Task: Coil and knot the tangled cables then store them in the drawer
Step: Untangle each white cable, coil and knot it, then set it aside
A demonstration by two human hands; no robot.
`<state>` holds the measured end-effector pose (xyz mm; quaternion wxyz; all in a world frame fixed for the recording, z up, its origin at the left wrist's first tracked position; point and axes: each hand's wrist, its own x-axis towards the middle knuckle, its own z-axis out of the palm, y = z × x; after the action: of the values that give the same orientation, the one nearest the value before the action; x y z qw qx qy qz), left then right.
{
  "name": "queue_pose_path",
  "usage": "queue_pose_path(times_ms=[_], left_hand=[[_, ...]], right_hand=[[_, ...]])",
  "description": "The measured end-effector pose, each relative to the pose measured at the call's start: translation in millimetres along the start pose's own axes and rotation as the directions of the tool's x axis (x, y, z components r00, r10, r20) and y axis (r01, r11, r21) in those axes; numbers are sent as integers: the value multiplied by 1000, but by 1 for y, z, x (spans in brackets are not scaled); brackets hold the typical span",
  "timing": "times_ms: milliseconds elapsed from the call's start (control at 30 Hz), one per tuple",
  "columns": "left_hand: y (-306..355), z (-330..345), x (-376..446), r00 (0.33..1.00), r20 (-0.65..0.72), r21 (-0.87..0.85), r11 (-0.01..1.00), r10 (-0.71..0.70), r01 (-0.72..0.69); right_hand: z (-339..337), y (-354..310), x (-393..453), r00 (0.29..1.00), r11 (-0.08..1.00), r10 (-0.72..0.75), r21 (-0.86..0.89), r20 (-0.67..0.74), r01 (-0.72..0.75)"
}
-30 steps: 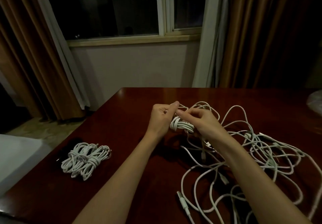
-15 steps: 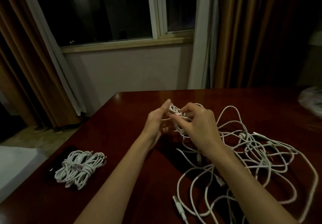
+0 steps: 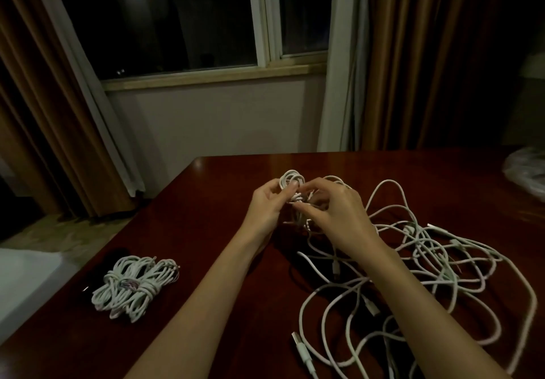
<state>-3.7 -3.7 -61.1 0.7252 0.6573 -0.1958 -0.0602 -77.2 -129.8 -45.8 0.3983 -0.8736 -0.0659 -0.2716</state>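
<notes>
1. holding a small white coil (image 3: pixel 292 185) above the desk (image 3: pixel 206 207), both hands meet near the middle of the view, a little toward its far edge.
2. left hand (image 3: pixel 265 210) has its fingers curled round the left side of the coil, with loops standing up above the fingertips.
3. right hand (image 3: pixel 339 216) pinches the cable at the middle of the coil, thumb and forefinger close together, the other fingers bent over the strands.
4. the two hands are close together, almost touching, with the coil between them.
5. strands from the coil hang down under the hands and run toward the loose white cables (image 3: pixel 427 260) on the right side of the desk.
6. those cables lie in a wide tangle of crossing loops, reaching from just under the right wrist to the near right edge of the view.
7. a flat usb plug (image 3: pixel 298 341) lies at the near end of the tangle, pointing left and away.
8. a pile of cable bundles (image 3: pixel 134 285), already coiled and tied, rests on the left side of the desk, well apart from the hands.
9. the desk is dark red-brown and glossy.
10. a clear plastic bag (image 3: pixel 525 172) sits at the far right edge, blurred.
11. behind the desk are a dark window (image 3: pixel 177 18) and brown curtains (image 3: pixel 413 54) on both sides.
</notes>
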Motion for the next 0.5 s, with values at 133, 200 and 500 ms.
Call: queue_pose_path(times_ms=[133,200,500], left_hand=[[0,-3,0,1000,14,-71,997,-23,24],[-1,-4,0,1000,15,-90,996,-26,28],[-3,-2,0,995,97,-116,993,5,6]], right_hand=[[-7,0,2,992,977,117,184,-56,-105],[-10,-1,3,978,917,201,360,-51,-170],[-10,0,6,895,454,411,813,173,-365]])
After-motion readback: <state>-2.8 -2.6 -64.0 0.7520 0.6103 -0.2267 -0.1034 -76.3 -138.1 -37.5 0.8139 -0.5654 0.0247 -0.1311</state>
